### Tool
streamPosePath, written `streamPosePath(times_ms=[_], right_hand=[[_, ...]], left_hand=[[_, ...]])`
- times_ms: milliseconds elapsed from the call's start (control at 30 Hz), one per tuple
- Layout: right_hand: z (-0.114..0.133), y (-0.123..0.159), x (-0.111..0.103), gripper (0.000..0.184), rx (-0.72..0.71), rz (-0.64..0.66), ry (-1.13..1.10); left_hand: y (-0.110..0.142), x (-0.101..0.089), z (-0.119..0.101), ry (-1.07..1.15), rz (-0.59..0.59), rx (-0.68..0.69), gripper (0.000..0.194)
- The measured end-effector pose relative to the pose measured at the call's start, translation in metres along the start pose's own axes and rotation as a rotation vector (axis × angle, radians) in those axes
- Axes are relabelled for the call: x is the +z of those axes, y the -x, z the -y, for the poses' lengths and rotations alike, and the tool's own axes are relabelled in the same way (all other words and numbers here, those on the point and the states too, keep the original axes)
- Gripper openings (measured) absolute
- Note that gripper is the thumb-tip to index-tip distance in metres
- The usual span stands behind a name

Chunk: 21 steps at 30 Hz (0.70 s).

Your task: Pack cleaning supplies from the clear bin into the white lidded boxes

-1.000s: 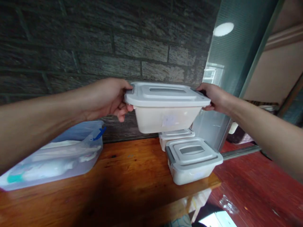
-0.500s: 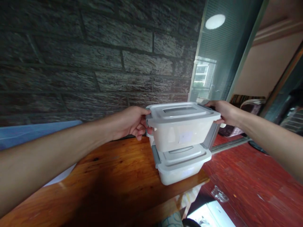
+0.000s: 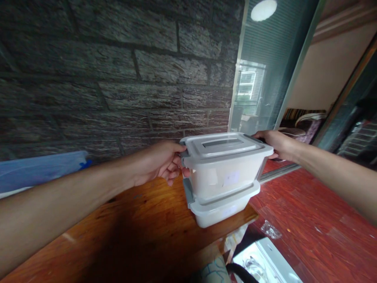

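Note:
Between my hands is a white plastic storage box [image 3: 225, 177] with a lid and grey side latches. My left hand [image 3: 169, 161] grips its left end, thumb on the rim by the latch and fingers curled below. At the opposite end my right hand [image 3: 275, 144] clasps the rim, its fingers partly hidden behind the box. A second lidded white box [image 3: 225, 212] stands directly underneath, on the wooden table's right end. The upper box's base meets the lower lid, or nearly so; I cannot tell if its full weight rests there.
The brown wooden table [image 3: 141, 228] runs along a dark stone wall [image 3: 118, 78]. A blue translucent container [image 3: 44, 171] is at the left. Past the table's right edge lie a clear plastic wrapper [image 3: 271, 229] and an open white box [image 3: 273, 261] on the red floor [image 3: 318, 208].
The upper box has come down onto or close to the lower box's lid, hiding that lid's handle. Both hands keep their hold. The view has shifted slightly.

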State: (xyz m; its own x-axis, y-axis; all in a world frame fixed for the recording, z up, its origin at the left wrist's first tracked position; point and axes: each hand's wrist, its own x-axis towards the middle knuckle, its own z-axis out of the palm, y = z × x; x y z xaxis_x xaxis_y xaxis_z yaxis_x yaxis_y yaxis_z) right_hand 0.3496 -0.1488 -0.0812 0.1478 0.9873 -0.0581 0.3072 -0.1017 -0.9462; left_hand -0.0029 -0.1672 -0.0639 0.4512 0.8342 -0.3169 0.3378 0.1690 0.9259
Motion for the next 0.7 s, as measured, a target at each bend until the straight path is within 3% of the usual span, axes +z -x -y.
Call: streamPosePath(times_ms=[333,700], right_hand=[[-0.015,-0.002,-0.001,0.022,-0.01,0.023,-0.002],[-0.023,-0.005,-0.007,0.021,-0.017,-0.041,0.046]], left_hand=[[0.001,0.007,0.01,0.016,0.007,-0.038,0.045],[0.015,0.022,0.008,0.03,-0.016,-0.036,0.046]])
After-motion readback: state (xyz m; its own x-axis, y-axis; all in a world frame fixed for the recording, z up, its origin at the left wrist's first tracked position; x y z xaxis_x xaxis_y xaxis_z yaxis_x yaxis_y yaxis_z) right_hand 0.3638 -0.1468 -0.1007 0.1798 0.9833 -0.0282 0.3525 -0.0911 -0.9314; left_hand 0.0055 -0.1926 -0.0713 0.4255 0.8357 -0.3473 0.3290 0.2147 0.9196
